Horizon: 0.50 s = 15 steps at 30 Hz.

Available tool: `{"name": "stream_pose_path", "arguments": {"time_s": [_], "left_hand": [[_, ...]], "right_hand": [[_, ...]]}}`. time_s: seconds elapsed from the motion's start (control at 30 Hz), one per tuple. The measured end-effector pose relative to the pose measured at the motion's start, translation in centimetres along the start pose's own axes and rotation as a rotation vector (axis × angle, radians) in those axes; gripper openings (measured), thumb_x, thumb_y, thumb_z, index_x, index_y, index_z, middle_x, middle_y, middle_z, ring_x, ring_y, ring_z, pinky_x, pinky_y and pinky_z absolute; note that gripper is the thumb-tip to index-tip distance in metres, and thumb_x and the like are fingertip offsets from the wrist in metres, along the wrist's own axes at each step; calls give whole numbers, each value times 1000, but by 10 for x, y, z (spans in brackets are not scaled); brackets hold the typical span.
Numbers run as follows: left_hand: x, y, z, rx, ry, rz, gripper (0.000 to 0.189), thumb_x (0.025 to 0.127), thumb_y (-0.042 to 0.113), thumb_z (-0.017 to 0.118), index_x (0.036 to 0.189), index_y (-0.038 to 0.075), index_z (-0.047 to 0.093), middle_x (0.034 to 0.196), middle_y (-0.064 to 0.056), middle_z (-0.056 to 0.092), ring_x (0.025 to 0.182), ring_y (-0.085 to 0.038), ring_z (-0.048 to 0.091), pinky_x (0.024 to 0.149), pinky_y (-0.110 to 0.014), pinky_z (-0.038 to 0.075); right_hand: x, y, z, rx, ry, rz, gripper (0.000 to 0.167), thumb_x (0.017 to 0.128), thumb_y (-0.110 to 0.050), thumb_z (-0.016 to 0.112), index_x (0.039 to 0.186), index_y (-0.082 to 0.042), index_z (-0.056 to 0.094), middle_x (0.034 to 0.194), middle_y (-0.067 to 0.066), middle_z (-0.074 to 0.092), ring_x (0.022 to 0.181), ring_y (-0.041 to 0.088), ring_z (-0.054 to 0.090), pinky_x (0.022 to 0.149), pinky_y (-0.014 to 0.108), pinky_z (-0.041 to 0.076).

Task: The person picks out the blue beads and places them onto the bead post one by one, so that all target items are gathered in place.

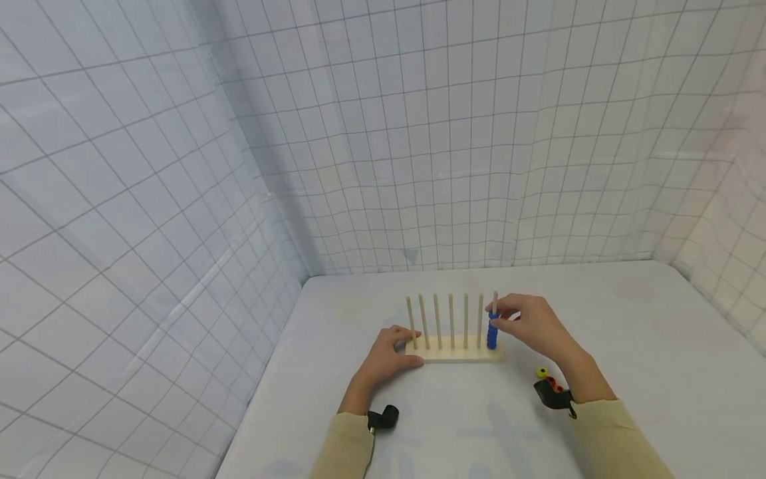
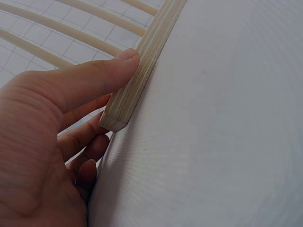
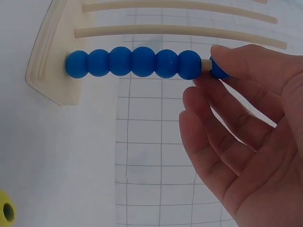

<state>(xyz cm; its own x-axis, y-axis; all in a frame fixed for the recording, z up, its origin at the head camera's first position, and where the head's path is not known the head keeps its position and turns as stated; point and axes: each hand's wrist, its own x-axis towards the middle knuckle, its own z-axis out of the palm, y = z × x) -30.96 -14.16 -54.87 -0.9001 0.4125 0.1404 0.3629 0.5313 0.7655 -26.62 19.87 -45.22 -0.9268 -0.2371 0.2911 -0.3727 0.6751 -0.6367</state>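
Observation:
A pale wooden base carries a row of upright pegs. My left hand grips its left end, the thumb on the front edge and fingers round behind. On the rightmost peg sits a stack of several blue beads, touching one another down to the base. Just above that stack, my right hand pinches one more blue bead between thumb and fingers. This bead is on the same peg, a short stretch of bare wood showing below it. The other pegs hold no beads.
On the white tabletop, near the right wrist, lie a yellow bead and red-orange beads, partly hidden by the black wrist camera. Grid-patterned white sheets rise behind the table and at both sides.

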Motion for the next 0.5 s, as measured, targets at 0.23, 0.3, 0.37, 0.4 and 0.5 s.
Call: {"name": "stream_pose_path", "arguments": {"time_s": [0.23, 0.3, 0.37, 0.4, 0.5], "left_hand": [[-2, 0, 0, 2, 2, -5, 57, 77, 41, 87, 128, 23, 71, 122, 4, 60, 121, -24, 45, 104, -51, 36], [-3, 0, 0, -2, 4, -5, 57, 76, 41, 88, 128, 22, 71, 121, 4, 60, 121, -24, 45, 104, -50, 36], [-3, 0, 0, -7, 8, -3, 58, 76, 41, 88, 128, 22, 71, 121, 4, 60, 121, -24, 45, 104, -50, 36], [-2, 0, 0, -8, 7, 1, 58, 76, 41, 88, 128, 21, 71, 121, 4, 60, 121, -24, 45, 104, -50, 36], [-1, 1, 0, -14, 4, 6, 58, 77, 41, 88, 129, 21, 71, 121, 4, 60, 121, -24, 45, 105, -49, 36]], "right_hand": [[-1, 2, 2, 19, -6, 7, 15, 91, -17, 76, 105, -20, 76, 98, -8, 70, 91, 15, 63, 80, 42, 56], [-1, 3, 3, 23, -11, 3, 14, 91, -17, 76, 104, -21, 76, 98, -9, 70, 90, 15, 63, 79, 41, 55], [-1, 4, 3, 21, -13, -1, 14, 90, -17, 76, 104, -22, 76, 97, -10, 70, 90, 14, 63, 78, 40, 55], [-1, 4, 3, 20, -14, -2, 14, 90, -17, 77, 104, -22, 76, 97, -10, 70, 90, 14, 63, 78, 39, 55], [0, 5, 2, 17, -17, -2, 14, 90, -17, 77, 103, -22, 76, 96, -10, 70, 89, 14, 63, 75, 39, 54]]}}
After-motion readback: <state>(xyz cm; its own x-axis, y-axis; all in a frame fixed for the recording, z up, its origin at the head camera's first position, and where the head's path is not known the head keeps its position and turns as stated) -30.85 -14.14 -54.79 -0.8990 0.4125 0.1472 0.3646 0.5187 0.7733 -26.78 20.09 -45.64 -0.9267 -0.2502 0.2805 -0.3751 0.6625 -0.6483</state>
